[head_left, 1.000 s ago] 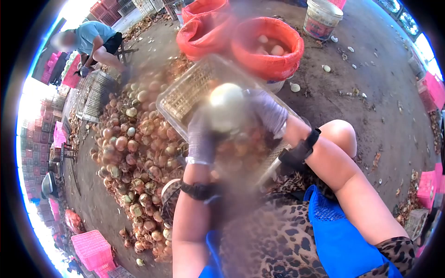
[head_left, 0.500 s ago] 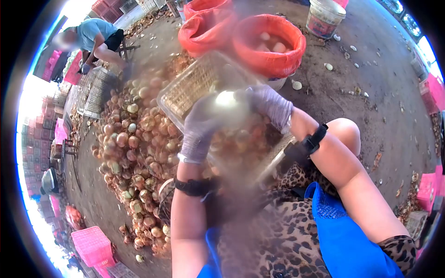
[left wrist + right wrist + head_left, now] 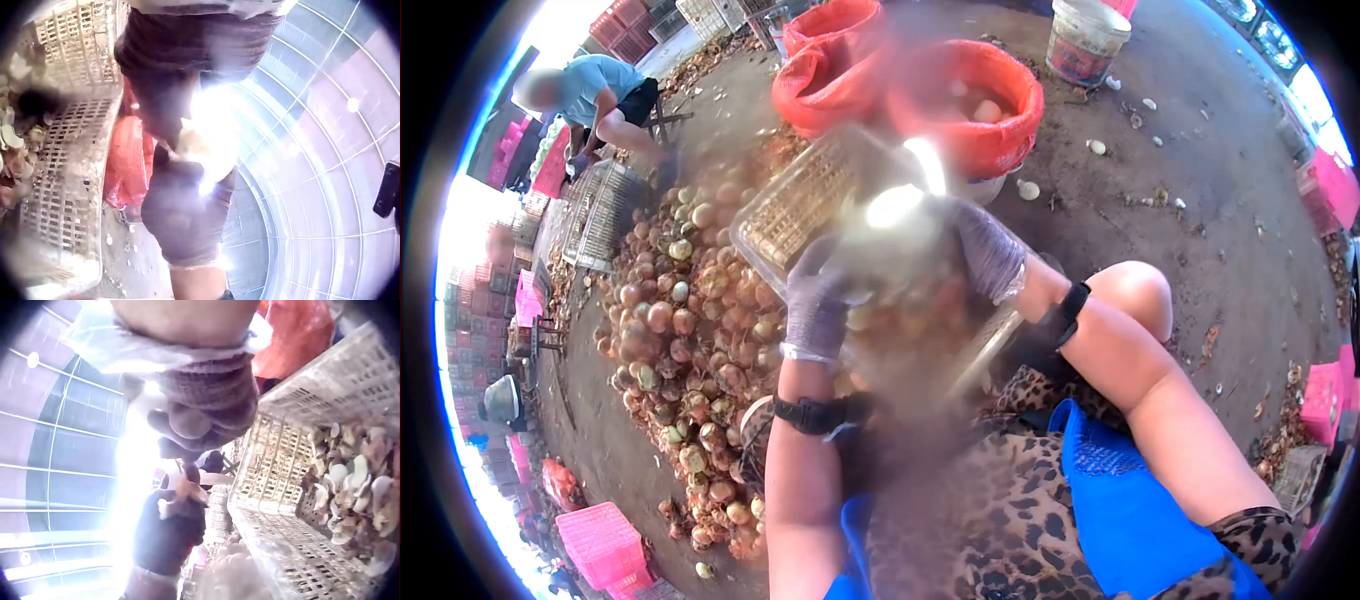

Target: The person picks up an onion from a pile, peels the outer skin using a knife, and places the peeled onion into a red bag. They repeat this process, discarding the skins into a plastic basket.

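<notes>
Both hands wear thin purple-grey gloves. A pale onion [image 3: 895, 207], washed out by glare, is between them over a crate. My left hand [image 3: 815, 310] grips it from the left; my right hand [image 3: 990, 250] is at its other side. In the left wrist view the onion [image 3: 200, 144] sits between my left hand [image 3: 197, 50] above and my right hand [image 3: 187, 209] below. The right wrist view shows my right hand [image 3: 206, 406] with fingers curled at the onion, and pale, skin-like pieces [image 3: 182, 495] at my left hand [image 3: 165, 531]. Blur hides the exact fingertip contact.
The plastic crate [image 3: 795, 205] under the hands holds peel and scraps [image 3: 350, 481]. A large onion pile [image 3: 690, 340] lies to the left. Red-lined tubs [image 3: 1010, 130] and a white bucket [image 3: 1087, 45] stand ahead. Another person [image 3: 600, 90] sits at the far left.
My left hand has shifted slightly left and down, wider of my right hand than half a second ago. A second bright streak now shows above the onion. Both hands stay over the crate.
</notes>
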Demonstrator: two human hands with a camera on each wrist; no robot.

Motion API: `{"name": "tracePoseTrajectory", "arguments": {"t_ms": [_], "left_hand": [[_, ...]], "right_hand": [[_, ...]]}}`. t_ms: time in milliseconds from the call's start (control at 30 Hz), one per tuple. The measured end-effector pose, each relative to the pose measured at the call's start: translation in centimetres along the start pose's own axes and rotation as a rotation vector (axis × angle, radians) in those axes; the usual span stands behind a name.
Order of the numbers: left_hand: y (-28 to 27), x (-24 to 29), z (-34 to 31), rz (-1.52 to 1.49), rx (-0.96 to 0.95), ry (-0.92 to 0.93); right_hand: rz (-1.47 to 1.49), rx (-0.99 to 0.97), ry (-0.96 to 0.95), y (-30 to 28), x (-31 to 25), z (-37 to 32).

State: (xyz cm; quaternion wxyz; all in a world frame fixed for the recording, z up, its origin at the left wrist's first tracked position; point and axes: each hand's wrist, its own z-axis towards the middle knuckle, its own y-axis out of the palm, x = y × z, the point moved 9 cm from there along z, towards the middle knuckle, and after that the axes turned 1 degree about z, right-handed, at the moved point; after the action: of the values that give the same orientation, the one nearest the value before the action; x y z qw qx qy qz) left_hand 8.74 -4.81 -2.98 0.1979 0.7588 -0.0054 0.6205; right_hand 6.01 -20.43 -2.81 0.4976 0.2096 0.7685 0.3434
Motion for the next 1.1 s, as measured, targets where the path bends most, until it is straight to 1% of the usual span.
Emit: {"name": "tracePoseTrajectory", "arguments": {"t_ms": [33,67,100,133,167,200,233,267,300,333,367,433,467,533,567,600,633,733,800,833,867,900,933,967,1000,1033,1067,1100], "left_hand": [[0.0,-0.4,0.4,0.022,-0.004,-0.013],[-0.2,-0.4,1.2,0.403,0.009,0.136],[-0.9,-1.2,1.3,0.561,0.043,0.116],[-1.0,-1.3,0.9,0.445,0.047,0.035],[-1.2,-1.0,0.2,0.332,0.054,-0.047],[-1.6,1.1,-0.4,0.253,0.094,0.024],[-3.2,2.3,-1.1,0.164,0.098,-0.023],[-5.1,5.0,-2.0,0.091,0.124,0.037],[-7.7,7.8,-3.7,0.025,0.179,0.097],[-10.4,10.9,-5.9,0.048,0.21,0.187],[-13.9,14.0,-8.7,0.087,0.266,0.271],[-22.4,18.0,-16.1,0.201,0.498,0.357],[-26.1,18.2,-21.0,0.212,0.597,0.369],[-33.9,17.4,-29.4,0.214,0.725,0.413],[-38.5,15.1,-34.4,0.387,0.917,0.33],[-41.9,11.5,-38.7,0.299,1.017,0.251],[-45.3,6.1,-42.4,0.211,1.168,0.218],[-51.8,-11.6,-52.2,-0.037,1.361,-0.028],[-51.7,-15.8,-53.7,0.436,1.282,0.03],[-48.8,-18.6,-53.8,0.144,1.419,-0.368],[-54.3,-28.4,-57.5,-0.265,1.412,-0.37],[-49.7,-21.0,-55.0,0.166,1.444,-0.452],[-50.8,-21.3,-54.3,0.507,1.396,-0.529],[-53.2,-23.2,-53.7,0.883,1.316,-0.588],[-54.8,-24.1,-53.0,1.209,1.241,-0.626],[-55.4,-23.5,-52.1,1.458,1.185,-0.65],[-56.4,-24.4,-51.7,1.516,1.123,-0.722],[-56.7,-23.8,-51.2,1.482,1.054,-0.821]], "right_hand": [[0.014,0.022,-0.058,-2.2,0.1,1.7],[0.042,0.044,-0.101,-3.2,-0.9,2.2],[0.07,0.065,-0.144,-4.1,-1.8,2.7],[0.116,0.083,-0.17,-4.3,-3.0,2.8],[-0.206,0.062,-0.348,-4.9,-5.6,2.8],[-0.584,0.117,-0.544,-5.6,-8.0,2.3],[-0.886,0.226,-0.733,-6.3,-10.2,1.6],[-0.523,0.259,-0.487,-7.4,-9.6,2.2],[-0.12,0.359,-0.291,-8.2,-8.6,1.9],[-0.098,0.331,-0.243,-8.3,-8.2,2.2],[-0.137,0.255,-0.207,-8.2,-8.4,2.4],[-0.15,0.093,-0.098,-7.4,-8.5,4.2],[-0.144,0.022,-0.029,-7.1,-7.6,4.9],[-0.158,-0.077,0.082,-6.8,-4.7,5.6],[-0.245,0.033,0.04,-7.2,-2.8,5.7],[-0.337,0.152,-0.006,-8.0,-1.3,5.5],[-0.438,0.284,-0.041,-9.5,-0.7,4.6],[-0.596,0.384,0.078,-11.4,2.7,3.4],[-0.663,0.364,0.129,-10.3,3.9,2.4],[-0.7,0.355,0.149,-9.9,4.2,1.8],[-0.754,0.399,0.112,-10.1,3.8,1.2],[-0.805,0.425,0.064,-11.3,3.2,1.9],[-0.871,0.4,0.025,-11.0,2.9,1.8],[-0.934,0.37,-0.014,-10.2,2.6,1.4],[-0.908,0.453,0.058,-9.7,3.3,0.4],[-0.959,0.519,0.076,-10.5,3.4,0.2],[-0.95,0.53,0.099,-11.2,3.7,0.0],[-0.949,0.566,0.161,-12.6,3.8,-0.6]]}}
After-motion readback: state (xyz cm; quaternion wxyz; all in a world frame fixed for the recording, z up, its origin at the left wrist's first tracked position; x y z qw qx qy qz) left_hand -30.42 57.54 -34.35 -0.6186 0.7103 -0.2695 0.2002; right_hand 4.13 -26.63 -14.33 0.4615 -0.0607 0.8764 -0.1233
